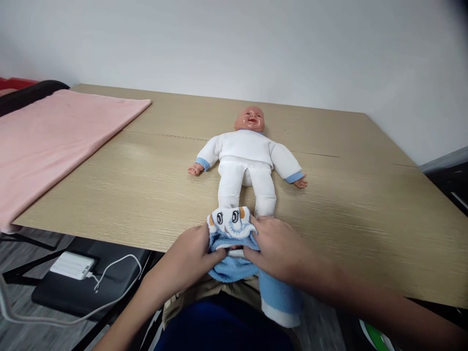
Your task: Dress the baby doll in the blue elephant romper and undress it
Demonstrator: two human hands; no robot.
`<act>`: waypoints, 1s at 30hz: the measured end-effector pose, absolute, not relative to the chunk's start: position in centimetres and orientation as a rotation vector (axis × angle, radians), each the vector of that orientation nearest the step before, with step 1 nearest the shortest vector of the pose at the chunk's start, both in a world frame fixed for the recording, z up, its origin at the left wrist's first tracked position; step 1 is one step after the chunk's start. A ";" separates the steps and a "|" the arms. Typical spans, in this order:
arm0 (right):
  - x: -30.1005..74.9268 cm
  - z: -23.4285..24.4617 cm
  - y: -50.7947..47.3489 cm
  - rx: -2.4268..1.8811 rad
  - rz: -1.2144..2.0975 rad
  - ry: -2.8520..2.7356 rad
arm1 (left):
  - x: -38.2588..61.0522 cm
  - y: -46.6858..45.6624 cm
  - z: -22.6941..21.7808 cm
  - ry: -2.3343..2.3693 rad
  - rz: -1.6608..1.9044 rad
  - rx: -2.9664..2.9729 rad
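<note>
A baby doll [247, 146] lies on its back on the table, head away from me, in a white top with blue cuffs. Its white cloth legs point toward me. At the table's front edge, blue fuzzy doll pants [234, 273] with an embroidered animal face surround the end of one doll leg; the foot shows only partly in the opening. My left hand [195, 251] grips the left side of the waistband, thumb inside. On the other side, my right hand [274, 241] pinches the fabric, covering the other foot. One pant leg hangs below it.
A pink cloth [62, 139] covers the table's left part. Below the table edge, a white power bank [72, 265] with a cable rests on a black seat [98, 287]. A wall stands behind the table [347, 195].
</note>
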State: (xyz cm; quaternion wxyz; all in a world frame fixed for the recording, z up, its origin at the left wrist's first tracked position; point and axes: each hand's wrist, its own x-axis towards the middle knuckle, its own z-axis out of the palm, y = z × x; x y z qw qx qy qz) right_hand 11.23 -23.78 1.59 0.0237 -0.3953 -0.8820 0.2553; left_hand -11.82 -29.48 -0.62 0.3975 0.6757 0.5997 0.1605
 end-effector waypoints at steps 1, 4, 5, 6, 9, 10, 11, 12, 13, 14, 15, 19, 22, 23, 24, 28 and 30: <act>11.2 1.6 -24.0 -1.219 0.831 -2.720 | -11.9 -29.5 -0.8 1.470 0.422 1.771; 11.2 1.5 -24.5 -1.213 0.944 -2.673 | -12.2 -29.8 -1.5 1.337 0.575 1.896; 11.2 1.4 -24.7 -1.214 0.951 -2.655 | -12.3 -29.9 -1.7 1.311 0.624 1.899; 11.3 1.2 -24.8 -1.224 0.943 -2.641 | -12.4 -29.9 -1.9 1.295 0.657 1.880; 11.5 0.9 -25.0 -1.250 0.886 -2.611 | -12.5 -29.9 -2.6 1.238 0.729 1.745; 11.5 0.9 -25.0 -1.259 0.877 -2.597 | -12.5 -29.8 -2.8 1.226 0.754 1.684; 11.6 0.9 -24.9 -1.267 0.873 -2.578 | -12.5 -29.7 -3.1 1.225 0.780 1.621; 11.6 0.8 -24.8 -1.264 0.874 -2.555 | -12.4 -29.6 -3.4 1.236 0.810 1.560; 11.6 0.8 -24.6 -1.252 0.876 -2.532 | -12.3 -29.5 -3.6 1.255 0.844 1.507; 11.6 0.8 -24.4 -1.238 0.874 -2.513 | -12.2 -29.4 -3.9 1.281 0.879 1.462; 11.7 0.7 -24.2 -1.232 0.866 -2.500 | -12.1 -29.4 -4.1 1.311 0.914 1.426; 11.9 0.5 -23.5 -1.291 0.847 -2.479 | -11.8 -29.2 -4.4 1.395 0.958 1.427; 11.9 0.2 -23.0 -1.338 0.855 -2.429 | -11.7 -28.8 -4.2 1.428 0.964 1.529; 11.8 0.1 -22.8 -1.352 0.866 -2.405 | -11.7 -28.6 -4.1 1.436 0.986 1.568; 11.8 -0.1 -22.7 -1.357 0.886 -2.376 | -11.8 -28.4 -4.2 1.439 1.017 1.604; 11.6 -0.5 -22.1 -1.280 1.003 -2.249 | -12.1 -27.5 -4.4 1.392 1.085 1.614; 11.5 -0.5 -21.7 -1.208 0.960 -2.248 | -12.4 -27.0 -4.3 1.379 1.046 1.578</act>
